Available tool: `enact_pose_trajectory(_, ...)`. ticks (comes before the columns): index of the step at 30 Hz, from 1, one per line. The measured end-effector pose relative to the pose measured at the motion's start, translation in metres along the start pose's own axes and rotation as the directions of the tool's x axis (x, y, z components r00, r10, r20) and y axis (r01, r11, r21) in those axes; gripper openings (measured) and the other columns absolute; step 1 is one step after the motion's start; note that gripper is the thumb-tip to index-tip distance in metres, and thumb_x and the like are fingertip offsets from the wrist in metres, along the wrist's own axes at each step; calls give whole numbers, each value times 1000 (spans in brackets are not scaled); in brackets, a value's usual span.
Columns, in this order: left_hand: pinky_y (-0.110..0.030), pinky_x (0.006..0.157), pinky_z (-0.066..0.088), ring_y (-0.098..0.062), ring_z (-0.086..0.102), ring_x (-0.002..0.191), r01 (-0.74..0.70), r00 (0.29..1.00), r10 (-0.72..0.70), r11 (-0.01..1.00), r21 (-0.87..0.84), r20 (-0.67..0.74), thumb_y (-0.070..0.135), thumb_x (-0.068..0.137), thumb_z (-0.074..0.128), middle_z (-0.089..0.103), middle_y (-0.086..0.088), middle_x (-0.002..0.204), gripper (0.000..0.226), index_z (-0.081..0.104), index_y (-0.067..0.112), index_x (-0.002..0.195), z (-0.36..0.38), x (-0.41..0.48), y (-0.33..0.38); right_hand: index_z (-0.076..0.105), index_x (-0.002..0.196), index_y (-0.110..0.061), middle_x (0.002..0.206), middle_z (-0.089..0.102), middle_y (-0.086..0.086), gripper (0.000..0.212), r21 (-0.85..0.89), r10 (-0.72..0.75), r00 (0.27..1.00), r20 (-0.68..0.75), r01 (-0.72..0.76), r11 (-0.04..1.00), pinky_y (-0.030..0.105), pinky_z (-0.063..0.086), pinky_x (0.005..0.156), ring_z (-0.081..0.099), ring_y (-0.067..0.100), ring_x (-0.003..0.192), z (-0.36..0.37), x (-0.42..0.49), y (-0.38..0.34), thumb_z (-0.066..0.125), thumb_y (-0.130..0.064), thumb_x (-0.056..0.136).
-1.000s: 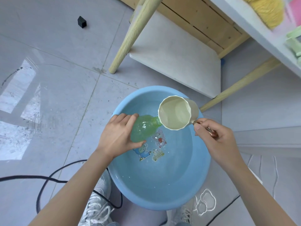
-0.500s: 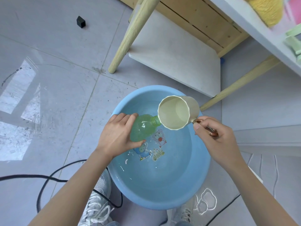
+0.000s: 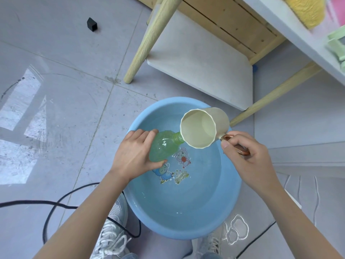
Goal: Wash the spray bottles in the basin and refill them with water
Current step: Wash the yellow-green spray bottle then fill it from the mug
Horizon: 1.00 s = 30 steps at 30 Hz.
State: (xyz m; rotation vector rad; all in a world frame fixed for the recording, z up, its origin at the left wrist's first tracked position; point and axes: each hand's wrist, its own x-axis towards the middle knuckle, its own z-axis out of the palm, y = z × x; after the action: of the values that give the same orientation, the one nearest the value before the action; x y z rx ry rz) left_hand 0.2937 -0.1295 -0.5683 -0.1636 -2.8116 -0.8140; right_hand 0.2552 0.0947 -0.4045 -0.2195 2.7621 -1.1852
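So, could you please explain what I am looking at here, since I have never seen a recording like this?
There is no machine: a person wears a camera on the head, so this one view looks down at their own two bare hands. On the tiled floor sits a blue basin holding some water, with cartoon pictures on its bottom. The left hand holds a green bottle tilted over the basin, neck toward the cup. The right hand holds a cream cup by its copper-coloured handle, tipped with its rim at the bottle's neck. A wooden-legged table, a black cable and the person's shoes surround it.
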Motion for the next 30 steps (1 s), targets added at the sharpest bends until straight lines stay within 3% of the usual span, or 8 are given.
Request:
enact_pose_trajectory(8, -30, 77, 35, -26, 60, 79, -3, 1000, 3, 1000, 2, -6, 66, 65, 59, 65, -2, 83, 77, 55, 7, 113, 0, 1, 0, 60, 67, -12, 94, 62, -3, 27, -3, -49, 999, -4, 49, 999, 4, 37, 66, 53, -1, 65, 1, 0, 0, 59, -37, 78)
enact_pose_trajectory(12, -30, 77, 34, -26, 60, 80, 1, 1000, -1, 1000, 0, 5, 66, 64, 59, 65, -2, 84, 77, 56, 6, 113, 0, 0, 1, 61, 67, -7, 93, 61, -6, 32, -11, -64, 998, -14, 64, 998, 2, 37, 65, 53, -2, 66, 1, 0, 0, 58, -38, 78)
enact_pose_trajectory(16, -30, 77, 34, -26, 60, 79, 2, 1000, -2, 1000, 6, 8, 66, 64, 61, 65, -2, 84, 78, 56, 6, 113, 0, 1, 0, 60, 68, -11, 94, 61, -4, 21, -21, -71, 997, -9, 71, 997, 3, 37, 65, 53, -2, 67, 0, 0, 1, 64, -28, 80)
enact_pose_trajectory(23, -30, 77, 34, -26, 60, 79, 0, 1000, 0, 1000, 5, 5, 66, 64, 59, 66, -2, 84, 77, 55, 6, 113, 0, 0, 0, 58, 67, -21, 97, 60, -9, 20, -29, -86, 996, -24, 85, 996, 4, 39, 67, 56, 2, 75, 0, 0, 2, 59, -38, 79)
enact_pose_trajectory(30, -30, 77, 34, -26, 60, 80, -3, 1000, 3, 1000, 6, 4, 65, 63, 61, 66, -2, 85, 77, 57, 6, 112, 0, 0, 0, 58, 68, -16, 96, 61, -3, 24, -75, -117, 993, -28, 115, 991, 3, 39, 67, 56, 2, 77, 0, 0, 0, 58, -36, 80)
